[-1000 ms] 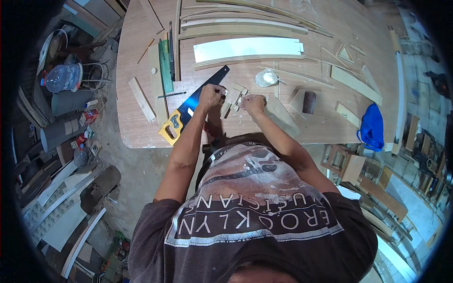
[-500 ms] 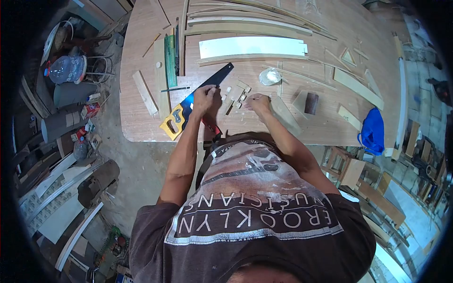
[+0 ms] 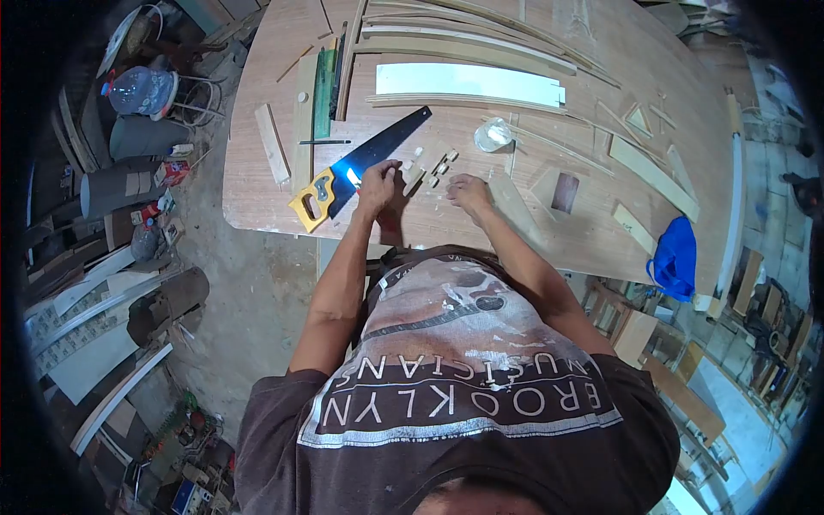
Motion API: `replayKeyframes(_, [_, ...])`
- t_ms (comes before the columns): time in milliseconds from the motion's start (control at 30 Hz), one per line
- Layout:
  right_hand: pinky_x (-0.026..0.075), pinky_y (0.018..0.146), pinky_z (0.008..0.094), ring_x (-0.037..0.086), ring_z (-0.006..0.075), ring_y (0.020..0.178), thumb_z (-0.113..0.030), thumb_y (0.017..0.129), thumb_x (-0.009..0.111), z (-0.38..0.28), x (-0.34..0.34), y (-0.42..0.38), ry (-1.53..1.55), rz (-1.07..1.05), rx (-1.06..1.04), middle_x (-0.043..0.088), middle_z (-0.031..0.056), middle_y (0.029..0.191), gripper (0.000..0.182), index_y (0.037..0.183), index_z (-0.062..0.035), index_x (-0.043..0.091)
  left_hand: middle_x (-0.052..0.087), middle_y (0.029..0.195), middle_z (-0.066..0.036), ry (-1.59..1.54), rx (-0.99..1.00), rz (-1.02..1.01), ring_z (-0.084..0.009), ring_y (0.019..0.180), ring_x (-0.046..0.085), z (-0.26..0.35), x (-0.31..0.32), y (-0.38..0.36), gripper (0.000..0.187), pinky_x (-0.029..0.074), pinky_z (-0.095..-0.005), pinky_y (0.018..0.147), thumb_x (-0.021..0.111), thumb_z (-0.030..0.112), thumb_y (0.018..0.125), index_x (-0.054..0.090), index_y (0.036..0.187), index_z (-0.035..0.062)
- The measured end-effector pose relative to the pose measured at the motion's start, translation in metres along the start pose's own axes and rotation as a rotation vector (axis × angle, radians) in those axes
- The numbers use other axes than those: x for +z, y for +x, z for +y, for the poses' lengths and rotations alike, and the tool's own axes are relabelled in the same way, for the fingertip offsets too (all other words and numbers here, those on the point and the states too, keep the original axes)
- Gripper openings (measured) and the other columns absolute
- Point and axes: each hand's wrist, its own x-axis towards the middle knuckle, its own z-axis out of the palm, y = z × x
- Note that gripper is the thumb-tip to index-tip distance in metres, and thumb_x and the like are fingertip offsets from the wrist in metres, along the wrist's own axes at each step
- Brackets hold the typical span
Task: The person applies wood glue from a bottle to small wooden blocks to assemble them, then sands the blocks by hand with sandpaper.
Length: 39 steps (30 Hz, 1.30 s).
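Note:
My left hand point(image 3: 376, 187) is closed, fingers curled, beside the blade of a yellow-handled handsaw point(image 3: 369, 160). Whatever it may hold is hidden under the fingers. A short light wood strip point(image 3: 414, 180) lies just right of its fingertips. Between my two hands a row of small wooden blocks point(image 3: 442, 167) rests on the table. My right hand point(image 3: 469, 192) is low over the tabletop, right of the blocks, with fingers bent and close together. Anything inside its grip cannot be made out. A pale flat board point(image 3: 515, 210) lies beside that hand.
A clear tub point(image 3: 493, 135) with white contents stands beyond my right hand. Long wood strips point(image 3: 468, 49) and a white panel point(image 3: 468, 83) lie across the back of the table point(image 3: 283, 206). A blue bag point(image 3: 675, 256) sits at the right edge, near several wood offcuts.
The view has shifted slightly. My left hand has moved down, toward the table's near edge. The wooden pieces that were grouped together now lie in two separate groups.

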Motion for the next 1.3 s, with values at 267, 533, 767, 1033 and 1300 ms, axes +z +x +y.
replayKeyframes(267, [0.052,0.062,0.0274,0.064,0.0169,0.076,-0.008,0.081,0.063,0.014,0.003,-0.005,0.056,-0.067,-0.058,0.065,0.0118,0.094,0.031,0.109,0.0035,0.058,0.068,0.101,-0.018,0.082,-0.073,0.199,-0.0248,0.092,0.066,0.024,-0.017,-0.027,0.029,0.050,-0.0329,0.083,0.055,0.012,0.087,0.063,0.111,-0.0030])
replayKeyframes(533, [0.052,0.064,0.0289,0.062,0.0146,0.075,-0.012,0.083,0.063,0.022,-0.023,-0.013,-0.005,-0.018,-0.073,0.066,0.0100,0.087,0.018,0.095,0.0006,0.065,0.070,0.085,-0.016,-0.005,-0.163,0.499,-0.0229,0.075,0.068,-0.009,-0.066,-0.049,0.027,0.052,-0.0329,0.074,0.061,0.015,0.082,0.068,0.100,-0.0036])
replayKeyframes(767, [0.045,0.059,0.0297,0.054,0.0122,0.061,-0.021,0.084,0.066,0.035,-0.037,-0.040,-0.070,0.341,-0.351,0.062,0.0064,0.068,0.028,0.075,0.0048,0.062,0.069,0.083,-0.019,0.189,-0.139,0.587,-0.0295,0.077,0.068,-0.028,-0.169,0.035,0.030,0.052,-0.0373,0.074,0.065,0.021,0.078,0.068,0.099,-0.0004])
replayKeyframes(1033, [0.039,0.054,0.0311,0.043,0.0121,0.056,-0.028,0.083,0.068,0.051,-0.017,-0.101,-0.168,0.672,-0.027,0.052,0.0055,0.056,0.037,0.068,0.0050,0.058,0.059,0.096,-0.021,0.493,0.241,0.382,-0.0356,0.087,0.060,-0.022,-0.208,0.146,0.034,0.048,-0.0438,0.078,0.062,0.022,0.081,0.064,0.109,0.0037])
replayKeyframes(1300, [0.048,0.078,0.0381,0.058,0.0288,0.091,-0.024,0.075,0.073,0.085,-0.016,-0.124,-0.608,0.866,-0.223,0.057,0.0160,0.113,0.046,0.115,-0.0082,0.056,0.066,0.098,-0.012,-0.106,0.046,0.175,-0.0207,0.089,0.064,-0.023,-0.198,0.161,0.030,0.049,-0.0299,0.080,0.065,0.017,0.083,0.064,0.108,0.0010])
